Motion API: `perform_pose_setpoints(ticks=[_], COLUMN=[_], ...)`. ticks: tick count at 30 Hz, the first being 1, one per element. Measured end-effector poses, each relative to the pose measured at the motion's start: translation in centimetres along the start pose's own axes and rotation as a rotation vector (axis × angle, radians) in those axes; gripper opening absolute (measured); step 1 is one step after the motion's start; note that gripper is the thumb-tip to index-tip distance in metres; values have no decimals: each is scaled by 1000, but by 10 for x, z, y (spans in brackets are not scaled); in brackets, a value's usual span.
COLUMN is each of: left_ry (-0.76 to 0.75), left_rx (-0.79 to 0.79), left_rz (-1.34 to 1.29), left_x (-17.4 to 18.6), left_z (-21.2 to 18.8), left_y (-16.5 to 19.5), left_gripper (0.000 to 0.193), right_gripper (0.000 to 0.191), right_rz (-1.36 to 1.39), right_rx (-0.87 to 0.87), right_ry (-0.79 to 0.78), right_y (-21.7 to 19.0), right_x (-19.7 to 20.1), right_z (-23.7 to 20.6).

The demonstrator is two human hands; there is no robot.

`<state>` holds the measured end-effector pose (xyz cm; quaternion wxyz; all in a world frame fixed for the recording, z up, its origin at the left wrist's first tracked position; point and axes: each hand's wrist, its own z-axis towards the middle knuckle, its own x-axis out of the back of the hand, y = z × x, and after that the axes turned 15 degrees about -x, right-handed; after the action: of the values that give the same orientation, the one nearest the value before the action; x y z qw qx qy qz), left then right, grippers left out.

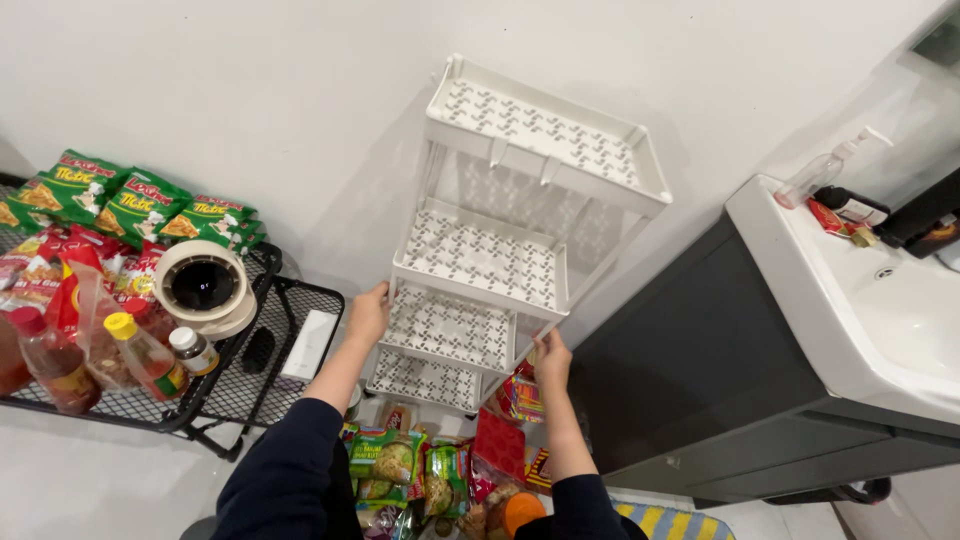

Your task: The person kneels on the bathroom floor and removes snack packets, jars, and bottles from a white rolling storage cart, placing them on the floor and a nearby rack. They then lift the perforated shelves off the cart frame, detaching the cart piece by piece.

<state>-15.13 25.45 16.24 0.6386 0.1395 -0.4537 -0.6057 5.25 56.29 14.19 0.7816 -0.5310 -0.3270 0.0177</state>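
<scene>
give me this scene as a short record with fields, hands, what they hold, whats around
view: head camera looking down
left hand: grips the left side of the white tiered rack
right hand: grips the rack's right front post
rack: four perforated shelves, all bare, against the wall
floor: snack and noodle packets below the rack
left: black wire rack with green packets, sauce bottles, a round white appliance
right: white sink on a dark cabinet, clear pump bottle

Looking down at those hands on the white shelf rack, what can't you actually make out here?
Head view:
- White rack: its feet, hidden behind the lowest tray.
- Left hand and right hand: fingertips curl behind the rack's posts.
- Snack packets on the floor: partly covered by the arms and cut by the bottom edge.
- Sink: cut off at the right edge.
</scene>
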Motion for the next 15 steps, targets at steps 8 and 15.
perform_pose_setpoints(ticks=[8,15], left_ry=[96,165], left_rx=[-177,-295], left_rz=[0,43], left_x=[23,95], left_z=[5,18], left_y=[37,114], left_gripper=[31,26], right_gripper=[16,14], right_rz=[-38,-131], right_rx=[112,283], right_ry=[32,142], right_y=[-44,-143], right_x=[65,136], right_z=[7,-23])
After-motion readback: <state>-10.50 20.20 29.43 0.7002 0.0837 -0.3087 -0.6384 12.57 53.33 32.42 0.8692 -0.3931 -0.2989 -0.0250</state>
